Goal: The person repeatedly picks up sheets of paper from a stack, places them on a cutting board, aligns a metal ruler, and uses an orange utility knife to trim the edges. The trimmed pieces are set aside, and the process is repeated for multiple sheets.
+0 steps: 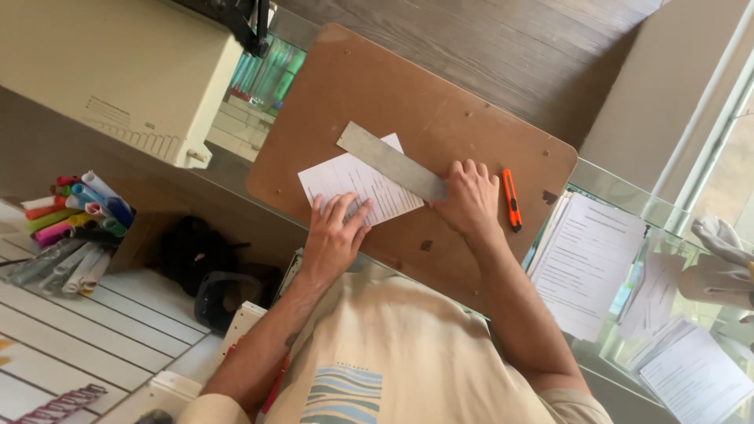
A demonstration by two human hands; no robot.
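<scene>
A brown hardboard (440, 94) lies on the glass desk in front of me. On it sits a white printed sheet (345, 179) with a grey metal ruler (389, 160) laid slantwise across its upper edge. My left hand (334, 235) lies flat on the sheet's near edge with its fingers spread. The right end of the ruler is gripped by my right hand (471, 200). An orange utility knife (511, 200) rests on the board just right of my right hand, untouched.
Stacks of printed papers (589, 259) cover the glass desk (620, 182) at the right. A beige box-shaped machine (118, 71) stands at the top left. Rolled coloured sheets (75, 228) lie at the left, beside a dark bag (196, 251) below the board.
</scene>
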